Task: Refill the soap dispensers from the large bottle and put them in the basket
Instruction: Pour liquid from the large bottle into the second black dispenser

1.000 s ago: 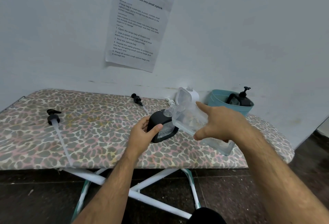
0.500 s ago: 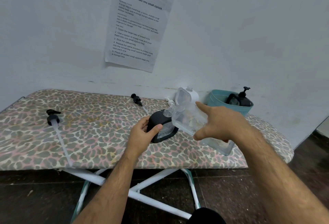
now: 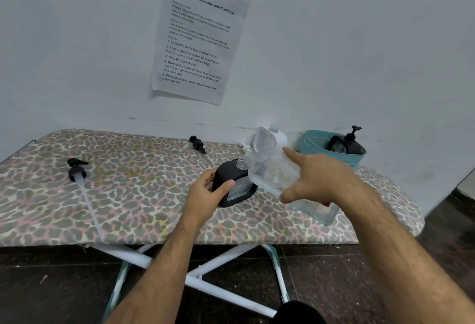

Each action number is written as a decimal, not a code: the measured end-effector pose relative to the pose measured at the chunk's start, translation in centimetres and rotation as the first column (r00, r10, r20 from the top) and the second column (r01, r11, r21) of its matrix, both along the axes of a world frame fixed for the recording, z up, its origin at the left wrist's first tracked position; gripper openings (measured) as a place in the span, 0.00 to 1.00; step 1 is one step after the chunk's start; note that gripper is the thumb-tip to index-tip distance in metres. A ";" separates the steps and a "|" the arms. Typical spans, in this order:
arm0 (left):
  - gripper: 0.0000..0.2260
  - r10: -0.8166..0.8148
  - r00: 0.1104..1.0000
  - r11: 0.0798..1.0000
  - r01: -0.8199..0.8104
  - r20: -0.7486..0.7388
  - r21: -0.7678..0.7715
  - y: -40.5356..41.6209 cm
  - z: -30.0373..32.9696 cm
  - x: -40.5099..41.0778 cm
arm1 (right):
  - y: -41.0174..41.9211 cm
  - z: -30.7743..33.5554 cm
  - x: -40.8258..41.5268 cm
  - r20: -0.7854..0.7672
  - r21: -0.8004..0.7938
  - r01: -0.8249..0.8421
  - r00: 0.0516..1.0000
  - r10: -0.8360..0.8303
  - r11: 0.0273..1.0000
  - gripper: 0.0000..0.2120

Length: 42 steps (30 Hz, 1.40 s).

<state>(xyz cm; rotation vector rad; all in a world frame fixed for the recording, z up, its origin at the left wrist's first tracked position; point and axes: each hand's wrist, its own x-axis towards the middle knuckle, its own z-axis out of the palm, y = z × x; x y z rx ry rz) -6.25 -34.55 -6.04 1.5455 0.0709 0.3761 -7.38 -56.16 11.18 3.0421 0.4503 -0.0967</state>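
Observation:
A black soap dispenser (image 3: 232, 184) with its pump off stands on the leopard-print board (image 3: 128, 195). My left hand (image 3: 205, 192) grips its left side. My right hand (image 3: 318, 179) holds the large clear bottle (image 3: 272, 172) tipped to the left, its flip cap open and its mouth at the dispenser's open neck. A teal basket (image 3: 313, 143) at the back right holds another black dispenser (image 3: 345, 145) with its pump on. A white dispenser (image 3: 280, 138) stands behind the tipped bottle, mostly hidden.
Two loose black pumps with long tubes lie on the board, one at the left (image 3: 77, 169) and one at the back middle (image 3: 198, 143). A small white pump (image 3: 245, 145) lies near the white dispenser. A paper sheet (image 3: 198, 35) hangs on the wall.

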 end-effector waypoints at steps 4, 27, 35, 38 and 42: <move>0.16 0.007 1.000 1.000 -0.007 -0.008 0.020 0.1 -0.3 0.2 | 0.1 0.1 -0.1 -0.006 -0.006 0.000 1.000 0.000 1.000 0.51; 0.19 0.015 0.999 0.999 -0.014 -0.033 0.033 0.3 -0.6 0.6 | 0.1 0.1 0.2 -0.002 -0.020 -0.010 1.000 0.010 1.000 0.50; 0.19 0.018 0.999 0.999 -0.017 -0.028 0.038 0.3 -0.6 0.6 | 0.2 0.3 0.0 0.003 -0.026 -0.018 1.000 0.018 0.999 0.50; 0.19 0.018 0.999 0.999 -0.017 -0.028 0.042 0.3 -0.7 0.7 | 0.2 0.4 0.0 0.005 -0.029 -0.016 1.000 0.016 0.999 0.50; 0.22 0.022 0.999 0.998 -0.020 -0.040 0.055 0.5 -1.0 0.8 | 0.1 0.3 -0.1 0.006 -0.028 -0.015 1.000 0.015 0.999 0.50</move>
